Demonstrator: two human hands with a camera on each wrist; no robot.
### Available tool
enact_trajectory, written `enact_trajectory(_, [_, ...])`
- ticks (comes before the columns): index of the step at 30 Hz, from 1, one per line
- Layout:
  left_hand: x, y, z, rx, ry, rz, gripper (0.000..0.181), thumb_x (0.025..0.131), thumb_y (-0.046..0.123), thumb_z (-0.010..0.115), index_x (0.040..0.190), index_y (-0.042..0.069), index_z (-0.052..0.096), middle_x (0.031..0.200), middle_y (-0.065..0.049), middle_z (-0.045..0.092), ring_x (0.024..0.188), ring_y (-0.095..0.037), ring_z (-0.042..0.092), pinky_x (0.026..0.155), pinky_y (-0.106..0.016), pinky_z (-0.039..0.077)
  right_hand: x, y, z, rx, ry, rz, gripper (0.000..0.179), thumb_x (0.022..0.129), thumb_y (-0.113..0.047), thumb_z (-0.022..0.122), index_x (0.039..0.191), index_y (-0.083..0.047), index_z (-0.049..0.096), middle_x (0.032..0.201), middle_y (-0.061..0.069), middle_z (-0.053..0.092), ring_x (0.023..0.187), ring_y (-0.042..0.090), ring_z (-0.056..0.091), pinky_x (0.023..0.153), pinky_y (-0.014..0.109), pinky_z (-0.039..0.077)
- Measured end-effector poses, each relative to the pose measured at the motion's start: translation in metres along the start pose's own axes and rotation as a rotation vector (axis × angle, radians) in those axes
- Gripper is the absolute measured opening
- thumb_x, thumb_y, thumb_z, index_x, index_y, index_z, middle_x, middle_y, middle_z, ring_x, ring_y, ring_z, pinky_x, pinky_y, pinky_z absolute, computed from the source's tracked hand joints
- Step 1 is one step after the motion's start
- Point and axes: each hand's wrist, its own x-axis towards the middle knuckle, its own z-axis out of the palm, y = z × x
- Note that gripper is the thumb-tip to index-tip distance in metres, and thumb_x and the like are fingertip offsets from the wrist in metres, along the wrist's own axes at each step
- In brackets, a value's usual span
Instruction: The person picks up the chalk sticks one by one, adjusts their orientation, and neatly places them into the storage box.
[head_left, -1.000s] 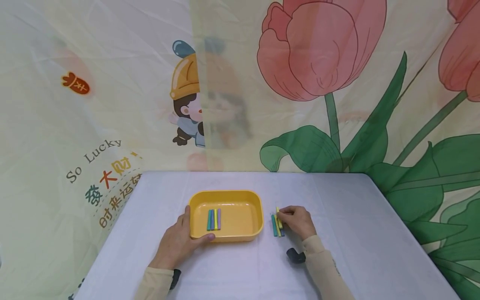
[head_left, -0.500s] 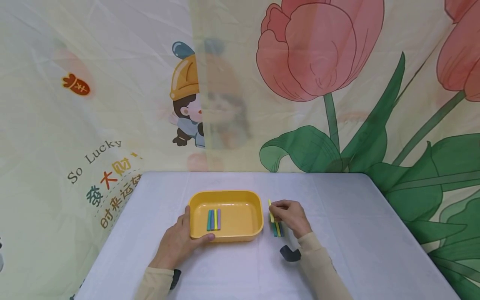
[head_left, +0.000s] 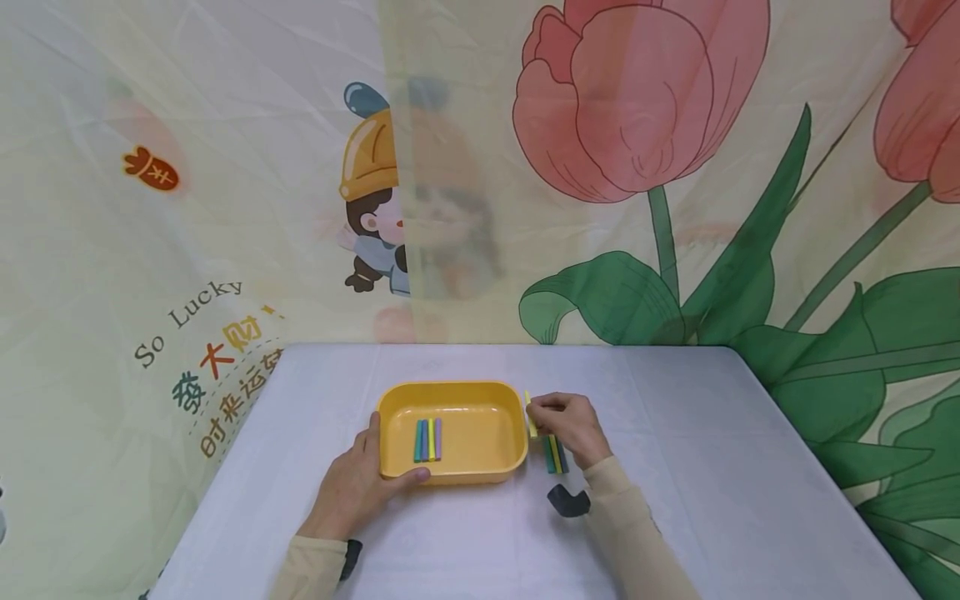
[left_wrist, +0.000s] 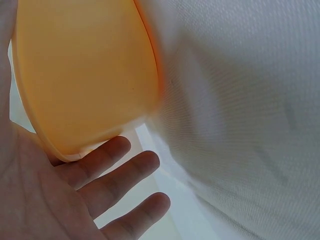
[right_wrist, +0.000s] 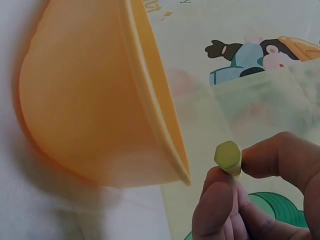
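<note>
At the left end of the yellow tray [head_left: 480,442], my left hand [head_left: 356,483] holds the corner, index finger along the side and thumb at the near rim. In the left wrist view, three fingers of it extend below the tray wall. Just beyond the tray's right rim, my right hand [head_left: 573,425] pinches a yellow chalk-like stick [right_wrist: 228,156] with a six-sided end, between thumb and fingers. Inside the tray, several coloured sticks [head_left: 425,440] lie side by side toward the left. Green, yellow and dark blue sticks [head_left: 556,457] lie on the table below the right hand, partly covered by it.
A white cloth covers the table [head_left: 465,542], whose back edge meets a printed curtain [head_left: 465,317] with tulips and cartoon figures. A black wrist strap piece [head_left: 568,502] hangs by the right sleeve.
My right hand has lifted the yellow stick off the group on the table and carried it left and away from me, to the tray's right rim. The left hand and tray stay put.
</note>
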Motion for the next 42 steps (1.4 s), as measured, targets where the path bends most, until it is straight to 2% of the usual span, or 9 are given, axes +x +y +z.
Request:
enact_trajectory(5, [0.0, -0.001, 0.001, 0.005, 0.003, -0.003, 0.135, 0.075, 0.084, 0.064, 0.159, -0.007, 0.011, 0.147, -0.029, 0.045, 0.117, -0.042, 0.06, 0.099, -0.054, 0.05, 0.001, -0.005, 0.004, 0.046, -0.04, -0.009, 0.032, 0.087, -0.023, 0.074, 0.111, -0.001, 0.073, 0.1, 0.012, 0.071, 0.078, 0.023, 0.066, 0.081, 0.042, 0.06])
enact_trajectory(11, [0.0, -0.002, 0.002, 0.002, 0.002, -0.001, 0.135, 0.074, 0.084, 0.064, 0.159, -0.007, 0.012, 0.148, -0.029, 0.044, 0.118, -0.043, 0.059, 0.099, -0.054, 0.049, 0.001, -0.01, 0.01, 0.049, -0.063, -0.02, 0.034, 0.09, -0.026, 0.075, 0.113, -0.002, 0.073, 0.097, 0.01, 0.071, 0.078, 0.022, 0.067, 0.084, 0.042, 0.06])
enact_trajectory(19, [0.002, -0.002, 0.003, 0.004, 0.002, 0.001, 0.134, 0.075, 0.084, 0.064, 0.159, -0.007, 0.011, 0.148, -0.029, 0.044, 0.118, -0.044, 0.059, 0.099, -0.054, 0.049, -0.001, -0.023, 0.025, 0.086, -0.091, -0.023, 0.031, 0.089, -0.023, 0.076, 0.111, -0.002, 0.073, 0.094, 0.01, 0.071, 0.077, 0.021, 0.067, 0.074, 0.03, 0.06])
enact_trajectory(25, [0.002, -0.001, 0.003, 0.009, -0.001, -0.003, 0.134, 0.076, 0.083, 0.064, 0.159, -0.007, 0.011, 0.148, -0.03, 0.043, 0.119, -0.045, 0.058, 0.099, -0.054, 0.049, -0.003, -0.032, 0.041, 0.121, -0.121, -0.075, 0.028, 0.089, -0.019, 0.076, 0.108, 0.001, 0.072, 0.093, 0.012, 0.07, 0.074, 0.021, 0.068, 0.074, 0.034, 0.061])
enact_trajectory(33, [0.001, 0.001, 0.003, 0.004, 0.0, 0.004, 0.133, 0.076, 0.082, 0.064, 0.158, -0.008, 0.012, 0.147, -0.031, 0.044, 0.116, -0.045, 0.06, 0.097, -0.054, 0.05, 0.0, -0.034, 0.062, 0.142, -0.182, -0.097, 0.025, 0.091, -0.02, 0.076, 0.105, 0.0, 0.073, 0.092, 0.011, 0.071, 0.074, 0.021, 0.069, 0.073, 0.032, 0.061])
enact_trajectory(42, [0.002, -0.001, 0.004, 0.011, 0.008, 0.009, 0.133, 0.076, 0.083, 0.064, 0.159, -0.007, 0.012, 0.146, -0.029, 0.045, 0.113, -0.043, 0.061, 0.096, -0.052, 0.051, 0.003, -0.029, 0.08, 0.108, -0.189, -0.08, 0.024, 0.092, -0.02, 0.076, 0.106, -0.002, 0.073, 0.091, 0.008, 0.071, 0.075, 0.02, 0.068, 0.071, 0.03, 0.061])
